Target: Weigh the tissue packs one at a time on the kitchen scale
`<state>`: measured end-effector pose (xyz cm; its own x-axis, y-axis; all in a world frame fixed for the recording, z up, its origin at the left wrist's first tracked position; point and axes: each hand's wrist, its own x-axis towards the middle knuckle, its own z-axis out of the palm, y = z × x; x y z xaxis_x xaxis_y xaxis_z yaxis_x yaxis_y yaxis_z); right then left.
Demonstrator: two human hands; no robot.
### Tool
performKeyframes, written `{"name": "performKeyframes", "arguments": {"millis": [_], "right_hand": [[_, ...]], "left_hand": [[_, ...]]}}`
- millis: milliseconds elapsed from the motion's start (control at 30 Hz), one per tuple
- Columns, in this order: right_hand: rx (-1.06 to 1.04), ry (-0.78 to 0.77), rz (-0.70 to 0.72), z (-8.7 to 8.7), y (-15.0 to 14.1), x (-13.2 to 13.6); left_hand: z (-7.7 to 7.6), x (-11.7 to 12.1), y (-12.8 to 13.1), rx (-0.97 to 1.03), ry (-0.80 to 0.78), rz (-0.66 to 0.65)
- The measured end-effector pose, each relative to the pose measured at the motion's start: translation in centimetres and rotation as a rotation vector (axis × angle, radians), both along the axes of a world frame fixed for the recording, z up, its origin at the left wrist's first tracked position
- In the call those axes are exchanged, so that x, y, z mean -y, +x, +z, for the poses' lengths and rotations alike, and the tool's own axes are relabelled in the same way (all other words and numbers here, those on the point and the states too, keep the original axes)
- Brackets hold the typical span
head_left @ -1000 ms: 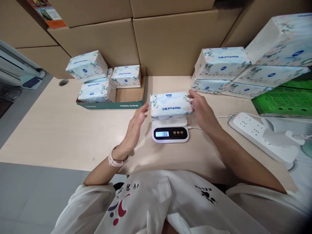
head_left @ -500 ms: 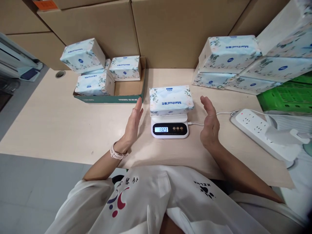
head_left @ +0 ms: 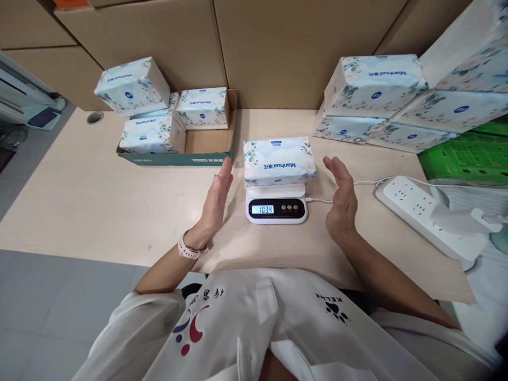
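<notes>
1. Cartons stand at twelve o'clock from our scale, behind our table.

2. Stack of packs, at two o'clock: we judge a stray bump from our right side could shift it.

3. Tray, at ten o'clock, holds more packs. Its top pack sits askew, so a knock from our left side might send it sliding.

4. Strip, at three o'clock, lies well apart from our scale.

5. Pack rests flat on the scale's far half, toward twelve. It looks wider than its support, so an off-centre nudge could tip or slide it. It wears a pale blue and white wrap with leaves and flowers, lightly creased, its blue lettering upside down to us.

6. Left hand at nine and right hand at three are open, palms inward, gripping nothing and apart from the pack. A brush from either could upset the reading.

7. Display shows 103.4.

8. Cable leaves at three; our right hand could snag it.
</notes>
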<state>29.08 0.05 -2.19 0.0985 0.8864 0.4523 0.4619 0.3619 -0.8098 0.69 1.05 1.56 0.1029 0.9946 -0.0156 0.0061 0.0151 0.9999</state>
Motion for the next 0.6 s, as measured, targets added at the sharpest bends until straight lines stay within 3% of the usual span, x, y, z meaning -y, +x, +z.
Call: {"name": "performKeyframes", "arguments": {"millis": [600], "right_hand": [[0.075, -0.101, 0.116, 0.00, -0.06, -0.06]], "left_hand": [[-0.18, 0.22, 0.12, 0.008, -0.003, -0.030]]}}
